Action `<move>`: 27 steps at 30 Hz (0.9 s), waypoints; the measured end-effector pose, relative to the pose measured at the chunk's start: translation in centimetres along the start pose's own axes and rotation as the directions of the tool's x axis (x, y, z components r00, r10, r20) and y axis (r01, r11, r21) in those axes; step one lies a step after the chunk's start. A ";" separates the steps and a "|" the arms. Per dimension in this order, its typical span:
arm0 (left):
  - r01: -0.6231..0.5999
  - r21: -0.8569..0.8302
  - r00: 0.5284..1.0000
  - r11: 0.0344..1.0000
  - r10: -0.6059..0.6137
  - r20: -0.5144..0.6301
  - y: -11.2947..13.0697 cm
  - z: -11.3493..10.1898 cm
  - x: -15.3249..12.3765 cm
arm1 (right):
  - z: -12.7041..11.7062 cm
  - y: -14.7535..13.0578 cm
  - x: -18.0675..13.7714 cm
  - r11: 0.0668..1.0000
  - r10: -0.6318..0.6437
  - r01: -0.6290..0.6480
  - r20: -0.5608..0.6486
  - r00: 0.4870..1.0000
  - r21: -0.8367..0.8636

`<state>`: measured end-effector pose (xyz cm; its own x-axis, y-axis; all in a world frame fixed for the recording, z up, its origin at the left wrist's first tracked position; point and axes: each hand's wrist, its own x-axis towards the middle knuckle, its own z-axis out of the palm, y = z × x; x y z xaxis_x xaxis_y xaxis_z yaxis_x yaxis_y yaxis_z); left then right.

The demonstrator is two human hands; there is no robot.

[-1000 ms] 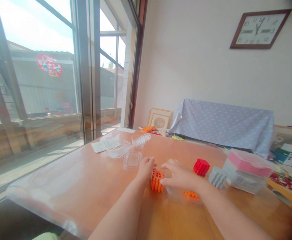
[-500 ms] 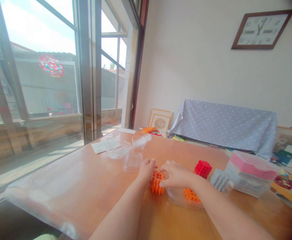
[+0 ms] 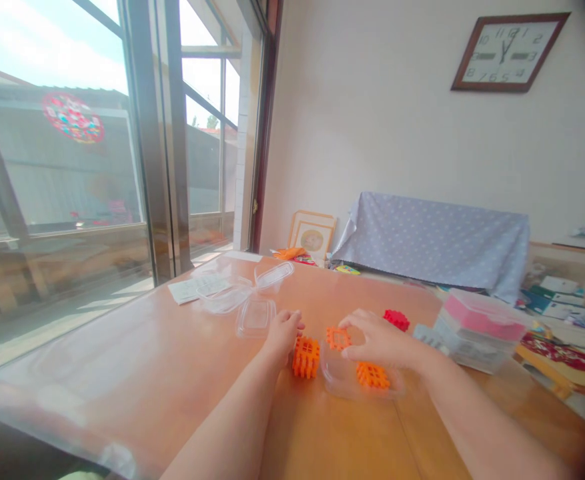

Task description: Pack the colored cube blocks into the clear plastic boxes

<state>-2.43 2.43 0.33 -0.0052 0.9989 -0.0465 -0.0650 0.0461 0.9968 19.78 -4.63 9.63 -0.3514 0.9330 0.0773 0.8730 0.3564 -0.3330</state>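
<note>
My left hand [image 3: 283, 332] is against the left side of an upright stack of orange toothed plastic pieces [image 3: 306, 358], its fingers curled at the stack's upper edge; the thumb is hidden. To the right, my right hand [image 3: 377, 335] pinches a single square orange toothed piece [image 3: 338, 338] with an open centre, between thumb and fingers. This piece is held apart from the stack, above the left part of a clear plastic tray [image 3: 333, 387]. More orange pieces [image 3: 373, 375] lie in that tray, below my right hand.
Behind my right hand sit a red toothed block [image 3: 396, 320] and a grey one [image 3: 428, 337], partly hidden. A clear box with a pink layer [image 3: 479, 330] stands at the right. Clear containers [image 3: 255, 317] and a paper sheet [image 3: 185, 291] lie farther back left.
My right hand has moved right, away from the stack, and now an orange piece shows in its pinch. My left hand stays beside the stack. The view has shifted slightly.
</note>
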 end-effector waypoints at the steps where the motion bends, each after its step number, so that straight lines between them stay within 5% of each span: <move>1: 0.002 0.003 1.000 1.000 -0.002 0.001 0.1 0.0 -0.1 | -0.3 0.8 -0.6 1.000 0.013 -0.013 0.024 1.000 -0.006; 14: -0.031 0.045 0.999 0.999 0.030 0.018 0.4 -0.3 -0.4 | -0.5 5.5 -4.9 0.957 0.290 -0.284 0.187 0.938 -0.058; 27: -0.050 0.057 0.999 0.997 0.049 0.015 0.1 -0.1 -0.1 | 0.0 4.7 -5.7 0.988 0.157 -0.157 0.114 0.981 -0.005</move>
<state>-2.55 2.33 0.42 0.0069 1.0000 0.0034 -0.0078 -0.0033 1.0000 25.92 -8.25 7.58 -0.2465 0.9655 -0.0838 0.9190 0.2055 -0.3364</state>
